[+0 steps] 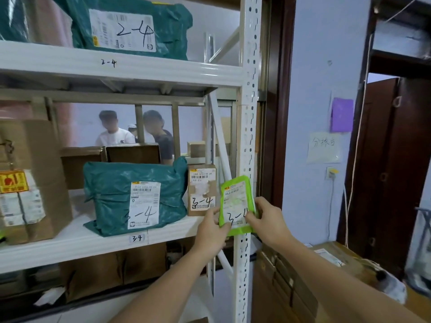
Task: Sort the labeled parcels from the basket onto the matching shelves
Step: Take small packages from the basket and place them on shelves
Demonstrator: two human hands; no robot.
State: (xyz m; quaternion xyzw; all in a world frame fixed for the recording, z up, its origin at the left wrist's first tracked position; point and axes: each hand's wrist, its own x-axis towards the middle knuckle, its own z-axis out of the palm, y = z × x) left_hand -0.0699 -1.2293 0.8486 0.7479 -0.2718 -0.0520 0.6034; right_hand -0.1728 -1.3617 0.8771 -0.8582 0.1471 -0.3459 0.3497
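Note:
I hold a small bright green parcel (236, 201) upright in front of the white shelf post (247, 136); its white label reads 3-4. My left hand (211, 231) pinches its lower left edge and my right hand (268, 221) pinches its lower right edge. The shelf (70, 244) right behind and to the left carries a tag marked 3-4 (137, 238). On it stand a teal bag marked 3-4 (135, 197) and a small cardboard box marked 3-4 (201, 190). The basket is out of sight.
The shelf above (116, 66) is tagged 2-4 and bears a teal bag marked 2-4 (130, 26). A large cardboard box (28, 180) stands at the left of the 3-4 shelf. Two people stand behind the rack. Stacked boxes (303, 283) sit low at the right by a dark door.

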